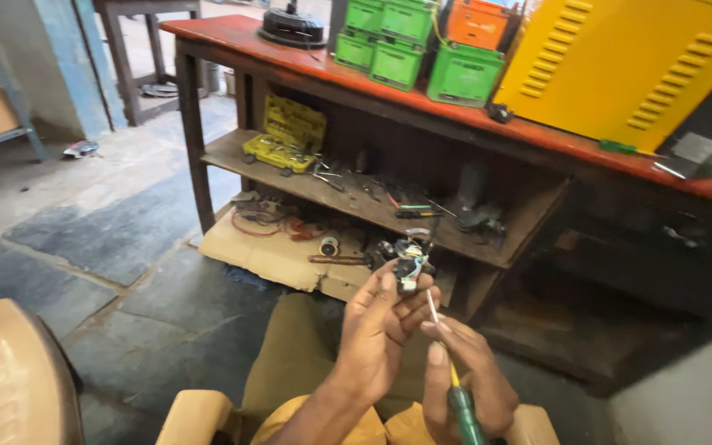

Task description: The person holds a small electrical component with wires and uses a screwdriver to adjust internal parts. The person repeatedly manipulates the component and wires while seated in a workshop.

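Small wired part (pixel 409 262) pinched in left hand (pixel 379 330) fingers; green-handled screwdriver (pixel 457 394) gripped by right hand (pixel 467 381), tip near part.

A workbench (pixel 422 103) stood ahead of the person, its top running from upper left to right. On the top, a round motor part (pixel 292 26) lay at the left end, stacked battery boxes (pixel 409 45) to its right, and a vented metal case (pixel 620 62) right of those. On the shelf (pixel 232 152) beneath sat an open tool case (pixel 286 136) at left, loose tools (pixel 409 210) to its right. Cardboard (pixel 265 251) lay on the floor under the shelf. Before the bench, the left hand (pixel 381 330) held a small wired part (pixel 409 259) above the right hand (pixel 467 375), which gripped a screwdriver (pixel 455 387).
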